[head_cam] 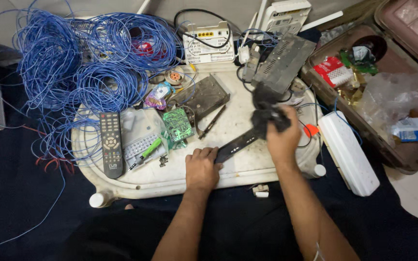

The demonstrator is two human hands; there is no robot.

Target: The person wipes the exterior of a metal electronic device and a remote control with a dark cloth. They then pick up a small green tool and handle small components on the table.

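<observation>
**On a cluttered white tray: two hands and a black panel**

Nearest, the left hand (201, 169) presses flat, fingers closed, on a long glossy black panel (235, 145). Its far end is rubbed by a crumpled black cloth (267, 116) gripped in the right hand (282, 140). Beyond lie a green circuit board (177, 124) and tangled blue wire (73, 63).

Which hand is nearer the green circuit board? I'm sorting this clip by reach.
Left. The left hand rests on the tray just right of and below the green circuit board; the right hand is farther right, gripping a black cloth.
</observation>
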